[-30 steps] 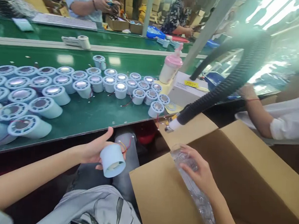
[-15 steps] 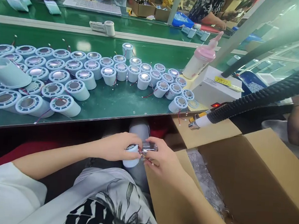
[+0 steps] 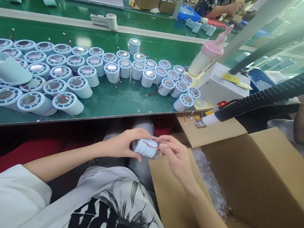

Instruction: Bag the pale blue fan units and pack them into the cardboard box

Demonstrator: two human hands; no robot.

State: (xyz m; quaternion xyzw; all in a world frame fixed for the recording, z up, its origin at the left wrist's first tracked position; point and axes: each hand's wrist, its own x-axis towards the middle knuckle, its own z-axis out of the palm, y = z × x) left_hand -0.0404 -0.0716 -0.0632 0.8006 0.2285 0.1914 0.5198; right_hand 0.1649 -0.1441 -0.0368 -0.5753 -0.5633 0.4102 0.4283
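Sitting between the two hands, just over the person's lap, a pale blue cylinder [image 3: 145, 148] is now lying on its side within a clear plastic cover [image 3: 154, 155]. Half a second ago the cylinder was showing in the left hand, with shiny clear plastic beside it in the right; now the plastic is surrounding it, so the two parts are being handled as one, which seems to be moving the work in hand forward. Thin red wires [image 3: 151, 145] are running along the cylinder's side towards its right end.

The left hand [image 3: 126, 143] is gripping the left end, its fingers bending over the top and its thumb bracing below, parted only by the width of the covered piece. The right hand [image 3: 174, 155] is bringing thumb and forefinger close together at the other end, right where the wires are reaching (whether they are pinching the wires or only pressing on the cover, I cannot tell).

More clear plastic pieces [image 3: 210, 185] are lying in the open cardboard box [image 3: 255, 177] beside the right forearm, while other blue cylinders [image 3: 87, 78] are standing in crowded rows on the green workbench [image 3: 124, 104] ahead.
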